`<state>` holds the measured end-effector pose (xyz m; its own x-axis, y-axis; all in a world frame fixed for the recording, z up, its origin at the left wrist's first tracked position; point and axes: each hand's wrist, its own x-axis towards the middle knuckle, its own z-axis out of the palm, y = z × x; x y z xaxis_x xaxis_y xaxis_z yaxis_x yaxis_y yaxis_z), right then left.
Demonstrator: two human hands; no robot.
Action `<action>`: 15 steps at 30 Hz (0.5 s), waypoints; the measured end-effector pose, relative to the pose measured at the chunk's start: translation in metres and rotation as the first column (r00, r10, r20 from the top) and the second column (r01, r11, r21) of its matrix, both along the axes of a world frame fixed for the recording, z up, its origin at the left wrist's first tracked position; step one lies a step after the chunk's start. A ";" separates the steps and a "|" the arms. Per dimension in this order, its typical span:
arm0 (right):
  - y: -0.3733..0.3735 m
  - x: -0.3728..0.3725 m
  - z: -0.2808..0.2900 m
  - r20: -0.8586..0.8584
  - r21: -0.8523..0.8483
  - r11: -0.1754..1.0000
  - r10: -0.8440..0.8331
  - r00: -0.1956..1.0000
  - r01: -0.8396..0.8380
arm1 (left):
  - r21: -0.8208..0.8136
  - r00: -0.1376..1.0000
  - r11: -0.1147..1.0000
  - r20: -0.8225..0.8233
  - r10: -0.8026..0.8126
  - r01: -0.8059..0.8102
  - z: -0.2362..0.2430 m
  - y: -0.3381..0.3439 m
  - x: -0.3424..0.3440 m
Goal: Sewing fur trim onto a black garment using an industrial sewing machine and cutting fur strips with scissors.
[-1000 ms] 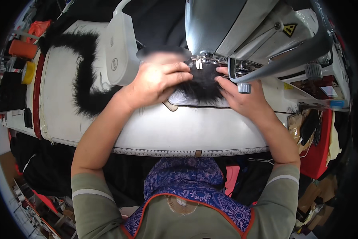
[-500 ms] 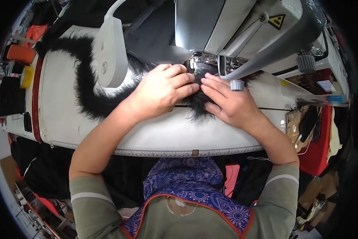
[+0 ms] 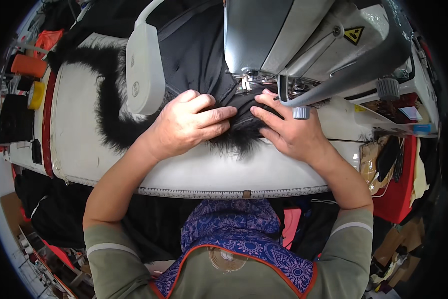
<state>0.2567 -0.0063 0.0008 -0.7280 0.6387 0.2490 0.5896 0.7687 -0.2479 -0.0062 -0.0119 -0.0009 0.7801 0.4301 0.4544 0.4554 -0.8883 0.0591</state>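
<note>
Black cloth lies under the sewing machine head, with a fluffy black fur trim along its near edge. My left hand is closed on the cloth left of the needle area; its index finger stretches across the fabric and the thumb is hidden. My right hand rests on the cloth just right of and nearer than the needle area, fingers stretched and slightly apart. The needle and presser foot are only partly visible. More fur trim trails in a bend over the left of the table.
A white lamp head hangs left of the machine. Along the front edge of the white table runs a measuring tape. Yellow tape and an orange item lie at the left. A grey knob sits above my right hand.
My left hand has drawn back left and nearer, away from the needle area, baring more black cloth. The right hand stays almost in place, its fingers a little more spread.
</note>
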 end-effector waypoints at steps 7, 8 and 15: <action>-0.002 0.000 -0.001 0.015 0.015 1.000 0.003 1.000 -0.003 | -0.013 0.987 0.989 -0.070 0.145 -0.146 -0.001 -0.002 0.004; -0.003 0.000 -0.001 0.015 0.018 1.000 0.001 1.000 -0.001 | -0.005 0.987 0.989 -0.061 0.147 -0.148 0.000 -0.002 0.004; -0.006 0.000 -0.001 0.019 0.013 1.000 0.012 1.000 -0.012 | -0.061 0.995 0.996 -0.067 0.068 -0.072 -0.002 -0.001 0.002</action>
<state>0.2562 -0.0119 -0.0002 -0.7402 0.6269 0.2431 0.5852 0.7787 -0.2265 -0.0037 -0.0129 -0.0027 0.7738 0.5113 0.3740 0.5212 -0.8494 0.0828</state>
